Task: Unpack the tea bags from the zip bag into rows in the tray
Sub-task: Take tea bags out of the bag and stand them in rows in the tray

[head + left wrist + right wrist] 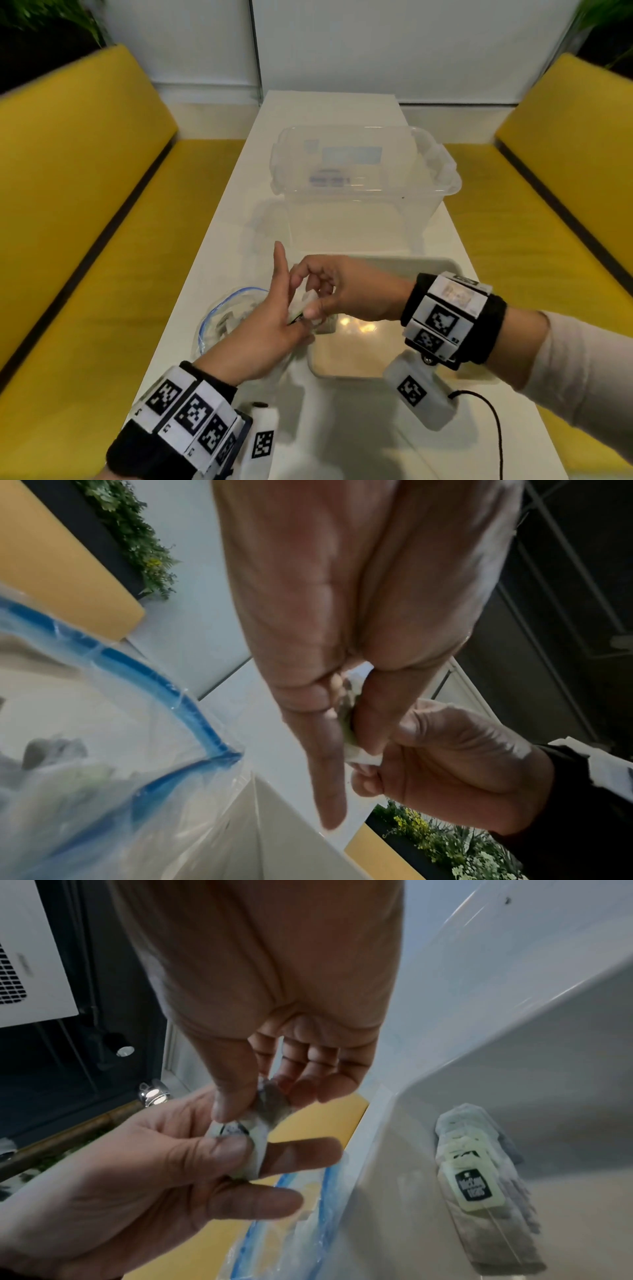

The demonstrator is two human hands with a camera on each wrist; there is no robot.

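Both hands meet above the seam between the zip bag [222,318] and the tray [442,274]. My left hand [294,318] pinches a tea bag [303,303] between thumb and fingers, index finger pointing up. My right hand [315,305] pinches the same tea bag from above. In the right wrist view my right hand [263,1099] grips the dark pouch of the tea bag [274,1110], while my left hand [257,1153] holds its white end. Another tea bag [479,1183] with a pale tag lies in the tray's near-left corner. The clear zip bag [103,750], blue-edged mouth open, holds more tea bags.
A large clear plastic tub [359,164] stands on the white table [342,109] beyond the tray. Yellow benches [85,205] flank the table on both sides. A black cable [493,421] trails from my right wrist over the table's near right part.
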